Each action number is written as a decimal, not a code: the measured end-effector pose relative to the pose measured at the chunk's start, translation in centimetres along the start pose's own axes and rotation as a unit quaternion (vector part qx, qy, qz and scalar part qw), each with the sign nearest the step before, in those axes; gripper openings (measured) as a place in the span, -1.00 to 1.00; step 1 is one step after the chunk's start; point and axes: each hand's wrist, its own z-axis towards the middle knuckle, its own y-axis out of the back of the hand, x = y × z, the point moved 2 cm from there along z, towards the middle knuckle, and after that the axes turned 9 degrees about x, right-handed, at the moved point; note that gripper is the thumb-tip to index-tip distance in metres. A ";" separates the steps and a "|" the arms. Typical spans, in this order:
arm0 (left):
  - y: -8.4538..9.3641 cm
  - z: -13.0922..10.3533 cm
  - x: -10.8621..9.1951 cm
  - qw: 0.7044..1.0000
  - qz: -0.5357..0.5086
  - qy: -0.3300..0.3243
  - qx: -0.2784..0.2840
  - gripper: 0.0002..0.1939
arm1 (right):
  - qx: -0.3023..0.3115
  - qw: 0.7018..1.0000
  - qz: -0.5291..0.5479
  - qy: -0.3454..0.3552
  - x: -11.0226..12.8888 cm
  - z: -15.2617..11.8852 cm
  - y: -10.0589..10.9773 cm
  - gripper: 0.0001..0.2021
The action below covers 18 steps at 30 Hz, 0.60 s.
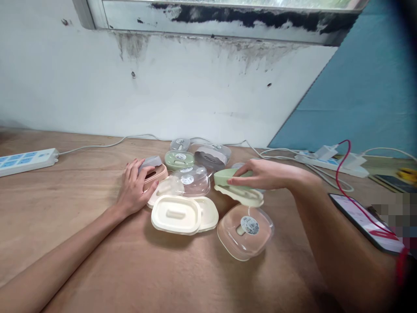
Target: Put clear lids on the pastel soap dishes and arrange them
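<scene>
My left hand (136,187) lies on the left side of the group, fingers around a pink oval container (158,175) beside a grey piece (151,161). In my right hand (257,174) is a light green container (222,177), gripped at its rim. Directly under it is a cream wavy-edged piece (244,196). Cream lids (176,214) overlap at the front centre. A clear-covered container (246,232) with a round label stands front right. Behind are a green lidded container (179,160), a clear cover (195,180) and a grey container (212,157).
A white power strip (29,161) lies at the far left, its cable running along the wall. Another strip (335,163) with plugged-in chargers is at the right. A phone (365,221) with a red cable lies beside my right forearm.
</scene>
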 end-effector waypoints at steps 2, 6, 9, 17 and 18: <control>-0.1 0.0 0.0 1.000 0.002 0.001 0.003 -0.56 | -0.027 0.999 0.032 -0.031 -0.3 -0.4 0.5 -0.33; -0.2 0.0 0.1 1.000 -0.001 0.000 0.000 -0.56 | -0.115 0.992 0.057 -0.019 0.2 -0.5 1.1 -0.32; -0.2 0.0 0.1 1.000 -0.009 0.000 -0.002 -0.57 | -0.145 0.988 0.034 0.040 1.2 0.5 0.5 -0.44; -0.1 0.1 0.0 1.000 -0.010 -0.004 -0.004 -0.60 | -0.137 0.977 -0.008 0.162 2.3 3.1 -1.6 -0.68; -0.2 0.1 0.1 1.000 -0.008 -0.003 -0.005 -0.61 | -0.146 0.974 -0.003 0.176 2.6 3.0 -1.6 -0.69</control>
